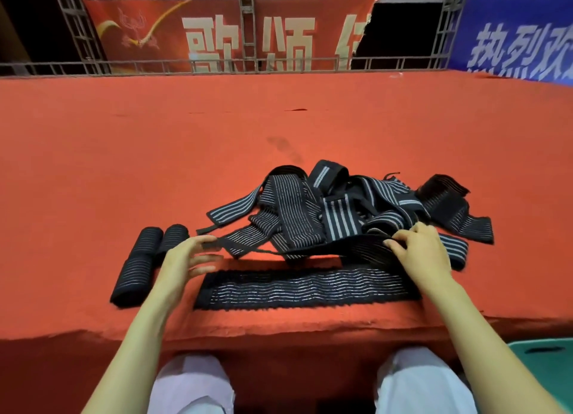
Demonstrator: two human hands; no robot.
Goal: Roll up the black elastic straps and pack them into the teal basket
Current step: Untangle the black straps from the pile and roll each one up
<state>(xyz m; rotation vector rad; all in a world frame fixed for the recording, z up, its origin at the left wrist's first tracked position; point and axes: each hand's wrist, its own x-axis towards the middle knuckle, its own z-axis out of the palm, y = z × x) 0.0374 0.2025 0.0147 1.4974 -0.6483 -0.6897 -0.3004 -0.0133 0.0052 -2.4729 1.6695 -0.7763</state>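
A tangled heap of black elastic straps (pixel 335 206) with pale stripes lies on the red carpeted platform. One strap (pixel 304 286) lies flat and stretched out near the front edge. Above it a second strap (pixel 310 247) is held taut between my hands: my left hand (pixel 186 258) pinches its left end, and my right hand (pixel 424 252) grips its right part. Rolled straps (pixel 145 261) lie side by side at the left. A corner of the teal basket (pixel 548 364) shows at the lower right, below the platform edge.
The platform's front edge (pixel 279 330) runs just above my knees. A metal truss rail (pixel 217 64) with red and blue banners stands along the far side. Bare red carpet (pixel 217 128) stretches behind the heap.
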